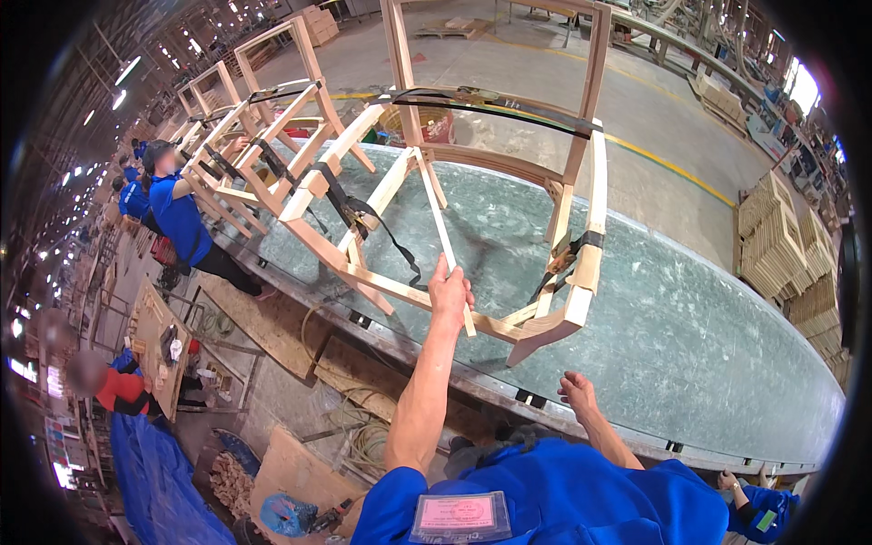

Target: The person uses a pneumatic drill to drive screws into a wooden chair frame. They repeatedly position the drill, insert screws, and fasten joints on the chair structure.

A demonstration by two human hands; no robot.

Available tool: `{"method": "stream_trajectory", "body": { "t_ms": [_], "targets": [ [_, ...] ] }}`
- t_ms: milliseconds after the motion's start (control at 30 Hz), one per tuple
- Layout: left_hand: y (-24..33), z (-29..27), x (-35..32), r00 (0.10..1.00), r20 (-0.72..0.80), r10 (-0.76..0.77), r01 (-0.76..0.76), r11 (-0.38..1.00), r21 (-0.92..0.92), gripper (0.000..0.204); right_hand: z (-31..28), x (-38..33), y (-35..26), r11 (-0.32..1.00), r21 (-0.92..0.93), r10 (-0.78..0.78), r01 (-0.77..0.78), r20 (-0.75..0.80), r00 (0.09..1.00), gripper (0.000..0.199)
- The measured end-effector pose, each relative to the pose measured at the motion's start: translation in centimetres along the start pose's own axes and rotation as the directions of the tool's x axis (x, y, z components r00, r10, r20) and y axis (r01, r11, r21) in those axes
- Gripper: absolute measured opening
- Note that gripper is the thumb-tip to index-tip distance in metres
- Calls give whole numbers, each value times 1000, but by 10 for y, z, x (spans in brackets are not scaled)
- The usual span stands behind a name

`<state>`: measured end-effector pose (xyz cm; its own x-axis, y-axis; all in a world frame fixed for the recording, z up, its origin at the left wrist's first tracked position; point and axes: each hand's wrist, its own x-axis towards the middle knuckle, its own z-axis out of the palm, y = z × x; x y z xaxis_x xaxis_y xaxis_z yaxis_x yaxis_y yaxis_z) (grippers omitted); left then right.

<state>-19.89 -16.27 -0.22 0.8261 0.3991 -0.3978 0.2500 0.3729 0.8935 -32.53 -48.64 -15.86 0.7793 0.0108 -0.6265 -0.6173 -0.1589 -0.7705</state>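
Observation:
My left hand (450,292) is closed around a thin wooden strip (434,209), gripping it close to its near end. The strip runs across the seat opening of a pale wooden chair frame (400,289), its far end at the rear of the seat. Black ratchet straps are wound around the frame; one strap (363,213) with a metal buckle hangs at its left side, and another strap (563,259) wraps the right side. My right hand (579,392) hovers near the table's front edge, fingers loosely apart, nothing visible in it.
The frame stands on a long greenish table (690,336). More strapped chair frames (263,154) line up to the left, where a co-worker in blue (182,218) stands. Stacked wooden parts (781,241) sit at the far right. Hoses (368,427) and boards lie below the table's front edge.

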Motion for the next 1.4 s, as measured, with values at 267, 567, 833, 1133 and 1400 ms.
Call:
{"method": "stream_trajectory", "body": {
  "t_ms": [267,567,833,1133,1400],
  "targets": [
    [-26,33,12,996,77,50,-32,975,-219,61,0,25,-16,999,-44,-27,30,70,997,51],
    [-30,72,9,1000,17,3,1,969,-246,67,-4,29,-28,999,-48,22,-19,77,997,52],
    [-48,75,14,1000,-5,28,-28,965,-261,65,-3,34,-35,996,-78,41,-37,55,998,49],
    [-10,78,7,999,24,35,-21,889,-458,48,-5,45,-38,991,-124,56,-48,66,996,49],
    [5,-26,-95,934,98,344,-307,911,-276,47,8,42,-15,973,-219,107,-66,178,978,51]
  ]
}}
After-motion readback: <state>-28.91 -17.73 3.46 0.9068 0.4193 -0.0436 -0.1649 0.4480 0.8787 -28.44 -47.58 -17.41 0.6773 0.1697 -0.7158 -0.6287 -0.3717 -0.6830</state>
